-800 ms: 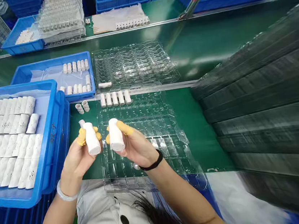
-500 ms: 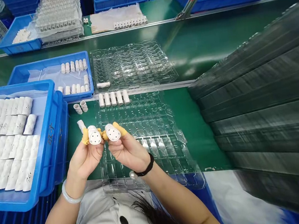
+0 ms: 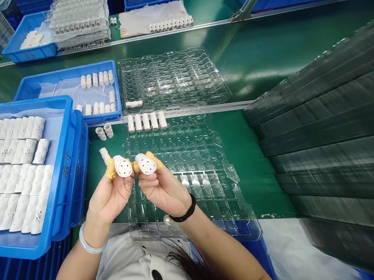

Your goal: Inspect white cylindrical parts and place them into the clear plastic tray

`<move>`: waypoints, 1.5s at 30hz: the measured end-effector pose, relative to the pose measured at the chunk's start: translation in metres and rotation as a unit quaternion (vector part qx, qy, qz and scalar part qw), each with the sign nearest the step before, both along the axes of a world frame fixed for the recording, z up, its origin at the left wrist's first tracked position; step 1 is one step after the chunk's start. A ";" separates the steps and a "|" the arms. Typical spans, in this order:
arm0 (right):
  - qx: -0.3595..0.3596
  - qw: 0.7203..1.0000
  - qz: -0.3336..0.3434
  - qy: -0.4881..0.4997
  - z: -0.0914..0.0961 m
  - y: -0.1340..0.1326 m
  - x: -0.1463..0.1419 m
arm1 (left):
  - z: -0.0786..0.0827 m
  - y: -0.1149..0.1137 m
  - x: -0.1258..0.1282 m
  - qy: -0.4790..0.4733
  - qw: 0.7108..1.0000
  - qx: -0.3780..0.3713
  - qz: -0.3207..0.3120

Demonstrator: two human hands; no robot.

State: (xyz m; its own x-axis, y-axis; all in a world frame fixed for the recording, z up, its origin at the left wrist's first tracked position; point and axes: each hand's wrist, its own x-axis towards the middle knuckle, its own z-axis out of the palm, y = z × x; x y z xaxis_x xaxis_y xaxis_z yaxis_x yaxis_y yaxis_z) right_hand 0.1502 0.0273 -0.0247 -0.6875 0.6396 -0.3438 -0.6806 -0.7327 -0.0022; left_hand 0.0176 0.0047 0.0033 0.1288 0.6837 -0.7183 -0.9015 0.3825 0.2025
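My left hand (image 3: 110,197) grips a small white cylinder (image 3: 122,166) between fingertips in yellow finger cots. Beside it, my right hand (image 3: 164,188) holds a second white cylinder (image 3: 145,163) the same way. Both cylinders show their round, holed end faces to me and nearly touch. They hover over a clear plastic blister tray (image 3: 190,167) on the green bench. One row of several white cylinders (image 3: 146,121) lies along the tray's far edge.
A blue bin (image 3: 67,141) packed with white cylinders sits at my left. Another blue bin (image 3: 63,75) with fewer pieces and a second clear tray (image 3: 172,78) lie farther back. Two loose cylinders (image 3: 104,132) stand on the bench. A tall stack of trays (image 3: 337,139) fills the right.
Both hands tilted the cylinders from upright, side-on, to end faces toward me and brought them closer together. Since half a second ago they have barely shifted.
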 end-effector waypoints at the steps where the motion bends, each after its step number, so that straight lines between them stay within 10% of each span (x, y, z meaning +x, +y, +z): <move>1: -0.003 1.000 -0.002 -0.001 0.001 0.000 0.000 | 0.000 0.000 0.000 -0.001 1.000 0.002 0.001; 13: -0.009 0.998 -0.013 -0.057 0.007 0.000 -0.003 | -0.002 -0.001 0.001 -0.009 1.000 0.010 0.000; 22: 0.209 0.947 -0.108 -0.218 0.006 -0.015 -0.003 | -0.006 -0.003 -0.001 0.003 0.995 0.092 -0.032; 45: 0.216 0.946 -0.050 -0.237 0.016 -0.005 0.004 | -0.009 -0.006 0.003 0.227 0.949 0.214 -0.042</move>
